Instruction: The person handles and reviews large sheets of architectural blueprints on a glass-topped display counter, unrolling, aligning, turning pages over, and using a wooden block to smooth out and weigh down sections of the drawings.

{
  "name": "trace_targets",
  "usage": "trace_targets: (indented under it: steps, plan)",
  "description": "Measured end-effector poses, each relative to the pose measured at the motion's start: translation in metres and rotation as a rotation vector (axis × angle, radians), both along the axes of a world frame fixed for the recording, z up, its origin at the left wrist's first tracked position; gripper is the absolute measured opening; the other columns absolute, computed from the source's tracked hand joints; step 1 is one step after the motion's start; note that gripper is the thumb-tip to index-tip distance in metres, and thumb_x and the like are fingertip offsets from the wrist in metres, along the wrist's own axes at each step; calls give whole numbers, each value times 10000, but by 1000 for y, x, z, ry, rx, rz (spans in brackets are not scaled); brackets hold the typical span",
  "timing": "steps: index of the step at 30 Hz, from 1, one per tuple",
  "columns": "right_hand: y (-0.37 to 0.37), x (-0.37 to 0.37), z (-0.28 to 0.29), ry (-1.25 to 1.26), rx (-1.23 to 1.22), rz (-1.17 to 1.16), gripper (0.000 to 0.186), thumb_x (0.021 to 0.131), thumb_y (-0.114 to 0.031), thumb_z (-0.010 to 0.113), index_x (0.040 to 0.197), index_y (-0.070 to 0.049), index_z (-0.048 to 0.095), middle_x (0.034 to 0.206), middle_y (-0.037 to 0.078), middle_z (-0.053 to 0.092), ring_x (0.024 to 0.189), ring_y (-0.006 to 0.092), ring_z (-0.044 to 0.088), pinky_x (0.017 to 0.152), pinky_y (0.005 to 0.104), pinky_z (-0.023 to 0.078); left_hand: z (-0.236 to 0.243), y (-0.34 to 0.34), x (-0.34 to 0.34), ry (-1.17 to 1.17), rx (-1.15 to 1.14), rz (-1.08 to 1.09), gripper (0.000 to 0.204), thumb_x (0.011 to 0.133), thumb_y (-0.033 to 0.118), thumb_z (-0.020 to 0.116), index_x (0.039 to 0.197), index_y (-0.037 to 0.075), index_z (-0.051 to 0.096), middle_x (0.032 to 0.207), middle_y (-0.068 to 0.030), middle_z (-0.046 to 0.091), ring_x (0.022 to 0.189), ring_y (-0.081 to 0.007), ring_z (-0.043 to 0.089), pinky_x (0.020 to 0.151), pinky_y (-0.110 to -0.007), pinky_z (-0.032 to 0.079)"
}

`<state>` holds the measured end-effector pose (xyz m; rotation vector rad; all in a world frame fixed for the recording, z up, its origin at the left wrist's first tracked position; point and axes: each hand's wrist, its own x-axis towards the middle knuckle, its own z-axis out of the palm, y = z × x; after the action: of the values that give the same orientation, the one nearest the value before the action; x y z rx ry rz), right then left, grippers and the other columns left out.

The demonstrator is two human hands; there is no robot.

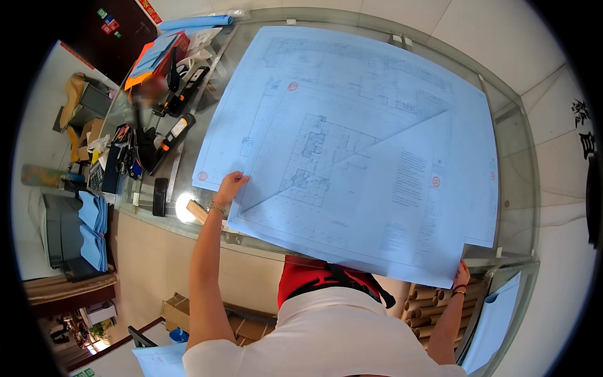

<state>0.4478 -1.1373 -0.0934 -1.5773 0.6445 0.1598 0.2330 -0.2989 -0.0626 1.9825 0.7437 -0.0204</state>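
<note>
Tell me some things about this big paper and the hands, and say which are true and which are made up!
1. The large pale blue paper drawing sheet lies on a clear glass table. True.
2. The left hand rests on the sheet's left edge. True.
3. The right hand holds a red cup. False: it pinches the sheet's lower right corner.
4. The sheet is rolled into a tube. False: it is spread out, with one part folded over in a slanting crease.
5. Brown cardboard tubes stand below the table near the right hand. True.
</note>
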Motion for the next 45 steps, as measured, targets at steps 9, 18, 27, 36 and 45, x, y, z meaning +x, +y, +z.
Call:
trace_targets:
  steps: [9,18,27,36,45]
  plan:
    - [-2,-1,11,57,-20,30,330,877,-192,552,1163,-27,528,1021,92,614,886,182,600,739,291,492,-18,10,4,20,122,51,337,844,304,584,931,-17,528,741,-93,587,657,-152,506,606,-310,421]
    - [7,-5,12,62,-104,64,364,881,-193,546,1208,-32,533,1051,28,598,889,122,565,722,234,445,-32,-33,-4,21,424,164,435,899,148,447,1300,40,321,890,-211,597,789,-354,577,680,-410,461]
    - [5,4,23,54,-36,231,398,871,-185,551,1240,-46,503,1047,13,591,821,68,549,632,185,415,-47,-30,-4,-69,648,128,452,856,161,518,1273,18,418,976,-209,578,847,-350,567,747,-422,460]
    - [51,164,34,-43,-43,182,485,795,-193,609,1260,-125,491,1026,-2,594,704,55,469,591,194,378,-11,17,100,-123,-128,254,530,828,202,592,1270,-35,421,1235,-162,486,1123,-214,462,937,-300,359]
    - [69,241,2,-85,-450,508,741,786,-430,619,1262,92,397,1265,180,467,1215,227,397,974,314,341,-35,11,105,-165,-64,128,581,818,199,620,1303,-17,382,1021,-61,532,896,-152,497,787,-276,418]
